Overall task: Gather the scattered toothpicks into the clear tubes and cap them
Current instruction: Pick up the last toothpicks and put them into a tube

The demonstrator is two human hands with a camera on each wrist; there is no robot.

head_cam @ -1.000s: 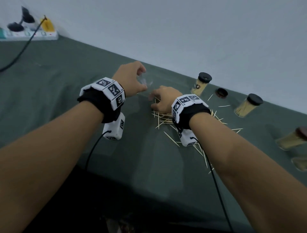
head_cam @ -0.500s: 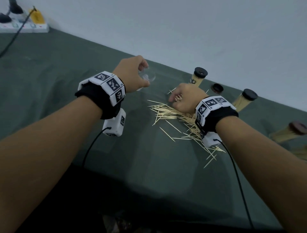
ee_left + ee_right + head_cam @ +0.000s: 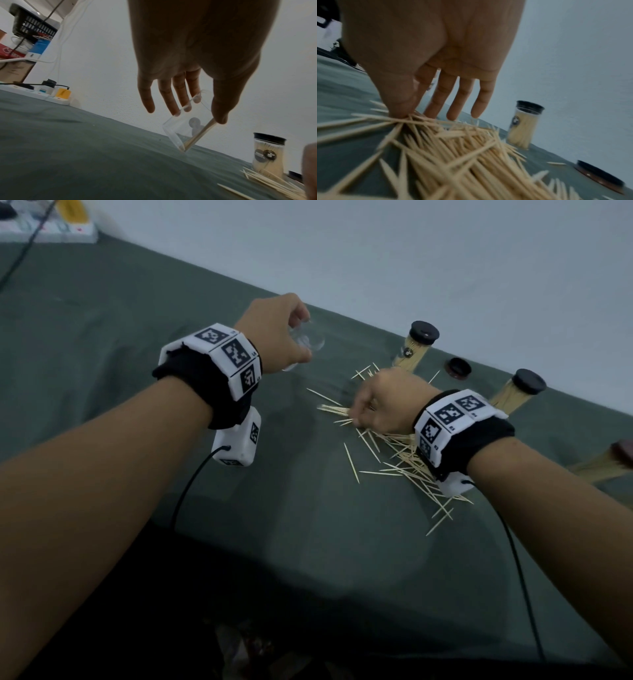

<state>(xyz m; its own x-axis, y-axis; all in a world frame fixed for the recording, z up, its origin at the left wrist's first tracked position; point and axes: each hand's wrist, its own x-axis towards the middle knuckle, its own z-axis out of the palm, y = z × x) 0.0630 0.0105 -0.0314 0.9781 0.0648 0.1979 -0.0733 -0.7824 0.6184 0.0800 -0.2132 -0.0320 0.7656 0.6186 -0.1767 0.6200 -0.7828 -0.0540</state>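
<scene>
While the left hand (image 3: 185, 75) holds the tilted clear tube (image 3: 187, 125) between thumb and fingers, barely filled, the right hand (image 3: 387, 402) pinches toothpicks (image 3: 453, 146) off the cloth heap. Risk: loose pinch fans the bundle, missing the tube's narrow mouth.

tube (image 3: 597, 465) at my far right: blurred, cut by the head view's edge | toothpicks (image 3: 453, 155) near my right wrist camera: blurred | part of the heap: hidden under my right hand (image 3: 387, 402) and wristband
</scene>
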